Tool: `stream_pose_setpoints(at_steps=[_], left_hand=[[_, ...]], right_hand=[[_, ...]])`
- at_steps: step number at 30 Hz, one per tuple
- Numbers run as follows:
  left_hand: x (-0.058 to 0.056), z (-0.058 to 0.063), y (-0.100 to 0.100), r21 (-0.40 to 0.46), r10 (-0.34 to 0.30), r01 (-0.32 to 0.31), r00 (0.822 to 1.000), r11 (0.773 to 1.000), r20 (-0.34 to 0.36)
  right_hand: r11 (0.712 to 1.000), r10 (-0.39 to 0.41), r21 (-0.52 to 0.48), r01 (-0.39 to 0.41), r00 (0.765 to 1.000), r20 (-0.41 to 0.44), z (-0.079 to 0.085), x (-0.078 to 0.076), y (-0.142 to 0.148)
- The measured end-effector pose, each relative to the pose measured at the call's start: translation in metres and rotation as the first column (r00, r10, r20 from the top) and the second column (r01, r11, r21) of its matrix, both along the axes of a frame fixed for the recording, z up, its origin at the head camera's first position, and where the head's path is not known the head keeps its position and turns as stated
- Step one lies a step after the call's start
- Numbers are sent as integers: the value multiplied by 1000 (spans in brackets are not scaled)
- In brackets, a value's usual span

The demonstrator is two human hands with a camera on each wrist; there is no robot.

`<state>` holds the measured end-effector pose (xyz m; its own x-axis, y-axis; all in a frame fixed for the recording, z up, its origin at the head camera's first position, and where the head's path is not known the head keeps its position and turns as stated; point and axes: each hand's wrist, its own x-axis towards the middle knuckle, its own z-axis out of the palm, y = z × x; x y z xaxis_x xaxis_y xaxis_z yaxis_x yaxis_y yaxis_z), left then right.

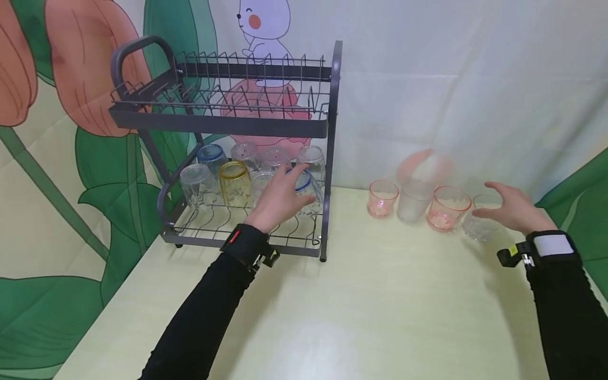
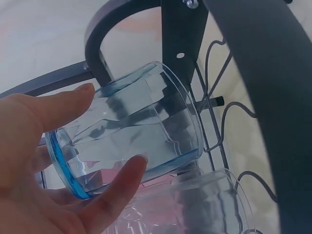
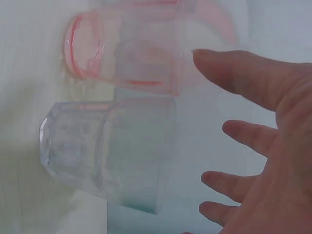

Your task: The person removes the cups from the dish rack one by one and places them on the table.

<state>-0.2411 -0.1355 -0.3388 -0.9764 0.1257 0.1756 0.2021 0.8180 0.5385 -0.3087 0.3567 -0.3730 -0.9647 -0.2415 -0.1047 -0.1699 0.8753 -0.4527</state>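
In the head view, my left hand [image 1: 279,199] reaches into the lower tier of a dark dish rack [image 1: 218,124]. Its thumb and fingers go round the blue-based end of a clear glass [image 2: 131,131], which stands upside down there. Other upturned glasses share that tier, among them a yellow glass [image 1: 235,184] and a blue one [image 1: 212,154]. My right hand [image 1: 515,208] is at the right of the table, thumb and fingers spread apart beside a clear faceted glass [image 3: 107,151]. In the right wrist view, a gap separates the fingertips from this upright glass.
Left of the clear glass stand a pink-rimmed glass [image 1: 446,210], a frosted glass [image 1: 414,201] and a smaller pink glass [image 1: 381,199] in a row. The rack's upper tier [image 1: 247,100] has wire dividers. A printed curtain [image 1: 456,84] hangs behind the pale table [image 1: 380,306].
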Motion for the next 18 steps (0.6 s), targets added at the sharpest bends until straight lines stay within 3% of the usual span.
stream_pose_setpoints(at_steps=[10, 18], left_hand=[[12, -6, -6, 150, -30, 36, 999, 988, -39], [17, -12, -12, 226, -39, 61, 994, 972, -103]], right_hand=[[982, -75, -182, 48, 987, -145, 5, 42, -30], [912, -105, -408, 48, 987, -119, 10, 72, -66]])
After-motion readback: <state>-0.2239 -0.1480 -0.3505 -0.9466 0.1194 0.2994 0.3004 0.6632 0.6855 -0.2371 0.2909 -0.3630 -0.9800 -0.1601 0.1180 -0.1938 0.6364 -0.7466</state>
